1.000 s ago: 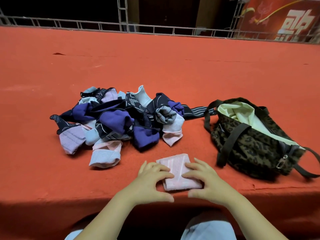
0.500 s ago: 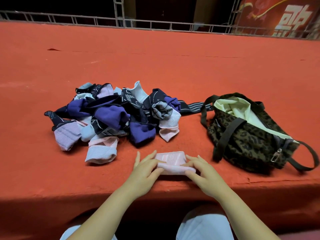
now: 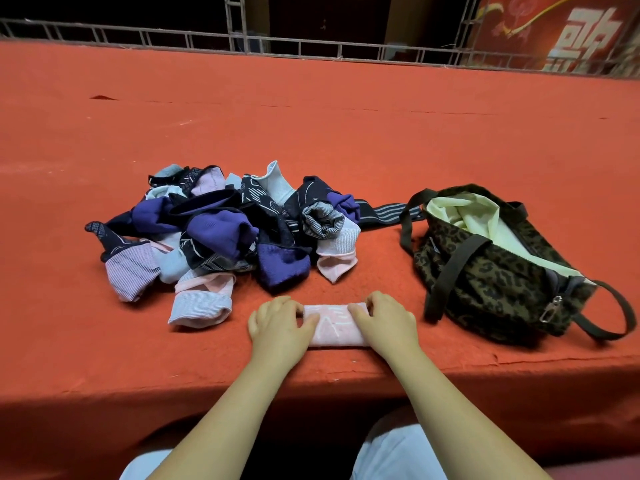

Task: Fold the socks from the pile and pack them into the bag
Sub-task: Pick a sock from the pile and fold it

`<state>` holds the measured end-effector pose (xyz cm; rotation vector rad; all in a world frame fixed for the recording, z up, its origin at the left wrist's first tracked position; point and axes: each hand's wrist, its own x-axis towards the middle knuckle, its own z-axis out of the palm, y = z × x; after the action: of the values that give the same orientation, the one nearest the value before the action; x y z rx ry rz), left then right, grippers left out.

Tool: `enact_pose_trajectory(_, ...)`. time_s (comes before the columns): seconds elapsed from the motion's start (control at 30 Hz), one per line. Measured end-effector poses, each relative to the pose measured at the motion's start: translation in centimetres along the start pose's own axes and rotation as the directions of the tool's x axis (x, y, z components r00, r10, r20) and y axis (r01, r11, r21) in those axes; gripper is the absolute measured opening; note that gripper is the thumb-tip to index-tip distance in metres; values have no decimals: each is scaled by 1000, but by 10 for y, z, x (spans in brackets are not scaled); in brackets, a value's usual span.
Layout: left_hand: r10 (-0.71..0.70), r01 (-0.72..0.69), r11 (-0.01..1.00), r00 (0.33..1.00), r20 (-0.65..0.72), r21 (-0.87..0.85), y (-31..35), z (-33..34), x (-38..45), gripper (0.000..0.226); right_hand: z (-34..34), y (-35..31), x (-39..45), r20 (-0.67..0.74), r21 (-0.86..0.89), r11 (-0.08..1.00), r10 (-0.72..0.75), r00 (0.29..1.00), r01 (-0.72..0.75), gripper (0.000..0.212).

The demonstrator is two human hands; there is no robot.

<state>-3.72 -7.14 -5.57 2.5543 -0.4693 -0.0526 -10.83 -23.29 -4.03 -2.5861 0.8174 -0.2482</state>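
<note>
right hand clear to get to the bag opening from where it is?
Probably yes. The right hand grips the folded pink sock; the leopard bag lies just to its right, mouth open, only bare red cloth between.

A red banner (image 3: 568, 32) at the top right bears large pale characters. They are cut off and unreadable. No other text shows.

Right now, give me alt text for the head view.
Two bare hands, left hand and right hand, grip the ends of a folded pink sock near the front edge of an orange-red felt table. A pile of purple, black, pink and pale blue socks lies behind, and an open leopard-print bag sits right.
</note>
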Motion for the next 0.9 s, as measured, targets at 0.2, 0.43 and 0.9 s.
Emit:
enact_pose_trajectory(0.2, 9, -20, 998, 983, 184, 57, 8, 0, 1, 54, 1, 0, -10, 63, -130, 992, 8, 998, 0, 50)
enact_pose_trajectory(0.43, 9, -15, 629, 1000, -12, -777, 69, -13, 9, 15, -58, -7, 4, -36, 546, 838, 30, 999, -6, 21)
enact_pose_trajectory(0.9, 289, -96, 784, 931, 223, -613, 312, 27, 133, 37, -220, 127, 147, 151, 710, 638, 275, 949, -298, 29)
